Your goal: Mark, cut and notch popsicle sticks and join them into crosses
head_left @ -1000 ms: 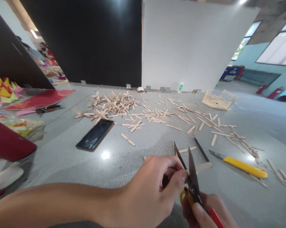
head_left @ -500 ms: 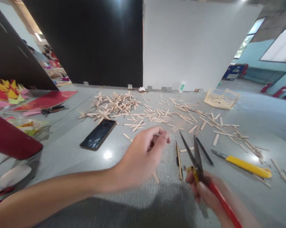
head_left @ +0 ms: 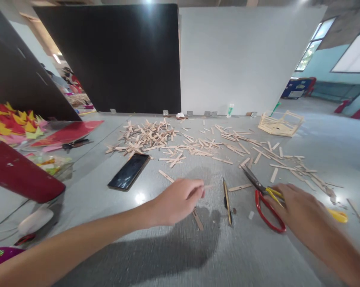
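Scissors [head_left: 260, 187]: metal and smooth plastic. Sticks [head_left: 151, 134]: matt, bare wood. Phone [head_left: 128, 172]: glossy, glass-like. Tabletop [head_left: 174, 259]: streaked, semi-glossy.

Close above the bare left hand [head_left: 178, 201] and bare right hand [head_left: 301, 207], the head camera looks forward and down across a flat grey surface [head_left: 87, 179].

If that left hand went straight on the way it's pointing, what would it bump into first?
Probably the slim gold tool, near its far end, just past the small pale piece the left hand pinches. The hand seems raised above the table, though, so it might pass over.
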The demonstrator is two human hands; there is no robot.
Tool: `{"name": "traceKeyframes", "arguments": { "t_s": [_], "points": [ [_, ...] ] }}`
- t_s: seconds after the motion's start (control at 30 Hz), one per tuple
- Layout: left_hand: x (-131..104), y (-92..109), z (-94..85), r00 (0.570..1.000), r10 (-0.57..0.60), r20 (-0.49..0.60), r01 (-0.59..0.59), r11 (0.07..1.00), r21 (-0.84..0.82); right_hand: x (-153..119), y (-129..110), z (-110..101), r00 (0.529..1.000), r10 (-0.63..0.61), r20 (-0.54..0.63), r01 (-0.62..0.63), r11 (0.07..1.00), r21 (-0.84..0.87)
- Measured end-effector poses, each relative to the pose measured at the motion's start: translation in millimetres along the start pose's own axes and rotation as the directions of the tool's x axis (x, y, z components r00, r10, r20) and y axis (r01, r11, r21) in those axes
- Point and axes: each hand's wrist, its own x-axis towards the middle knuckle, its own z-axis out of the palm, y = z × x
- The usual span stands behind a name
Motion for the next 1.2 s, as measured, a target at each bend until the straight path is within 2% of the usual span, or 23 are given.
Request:
{"name": "traceKeyframes", "arguments": {
  "t_s": [0.07, 0.13, 0.23, 0.3, 0.43, 0.6, 0.73, 0.87, 1.03, 1.2],
  "points": [
    [-4, -1, 11.5, 0.996, 0.025, 0.083, -0.027, 0.999, 0.027, -12, -23, 6, 0.992, -0.125, -0.002, 0.125, 0.985, 0.118],
    [-6, -1, 21.9, 0.987, 0.059, 0.149, -0.068, 0.996, 0.057, -24, -48, 15, 0.956, -0.275, 0.097, 0.237, 0.926, 0.295],
    [-8, 0, 32.0, 0.972, 0.109, 0.208, -0.133, 0.986, 0.102, -36, -73, 25, 0.905, -0.411, 0.111, 0.311, 0.816, 0.486],
    [-8, 2, 34.0, 0.967, 0.128, 0.222, -0.159, 0.978, 0.131, -38, -80, 27, 0.895, -0.438, 0.086, 0.340, 0.793, 0.505],
    [-5, 3, 26.8, 0.970, 0.113, 0.215, -0.155, 0.969, 0.192, -35, -77, 20, 0.914, -0.404, 0.048, 0.337, 0.817, 0.468],
    [-2, -6, 3.3, 0.981, 0.028, 0.193, -0.079, 0.960, 0.267, -28, -68, 15, 0.945, -0.327, 0.024, 0.285, 0.856, 0.431],
    [-5, -21, -9.3, 0.966, -0.016, 0.259, -0.058, 0.960, 0.275, -28, -65, 17, 0.966, -0.257, 0.008, 0.231, 0.879, 0.417],
    [-6, -30, -5.8, 0.958, -0.037, 0.284, -0.041, 0.964, 0.264, -31, -67, 18, 0.973, -0.229, 0.023, 0.198, 0.882, 0.428],
    [-4, -28, 0.1, 0.952, 0.016, 0.306, -0.086, 0.972, 0.218, -33, -68, 18, 0.978, -0.203, 0.047, 0.155, 0.859, 0.488],
    [-9, -32, 0.5, 0.966, 0.043, 0.256, -0.086, 0.983, 0.160, -33, -75, 11, 0.980, -0.156, 0.125, 0.048, 0.790, 0.611]
  ]
}}
